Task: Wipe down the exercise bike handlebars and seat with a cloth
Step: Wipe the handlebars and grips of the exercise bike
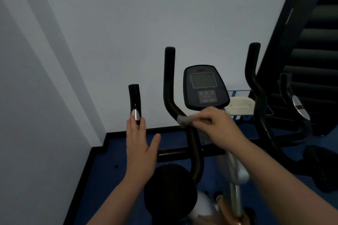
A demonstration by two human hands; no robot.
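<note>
The small grey crumpled cloth (183,120) sits on the bend of the inner left black foam-covered handlebar tube (169,86), just below the point where the tube turns upward. The right hand (215,126) pinches the cloth with curled fingers and presses it around the tube, probably so that the fabric covers more of the round surface in one stroke. The picture is a little blurred at this hand, so I cannot tell exactly how the fingers lie.

The left hand (140,144) is flat, with straight fingers, and holds nothing. Its fingertips touch the lower end of the short glossy black grip with a silver pulse sensor plate (135,103), which stands to the left of the cloth. In my judgement this hand steadies the bike, or the person, while the other hand rubs.

The matching right black handlebar tube (255,86) stands well apart on the other side, and between the two tubes is the dark oval console with a grey screen (205,87). The round black padded seat (170,190) is low in the view, near the person's body, and nothing touches it. Judging from this, the seat is not yet being wiped and the handlebars are the step in hand.

Around the bike are the blue floor (102,179), the pale grey wall (109,23), and a dark staircase (314,42) on the right.
</note>
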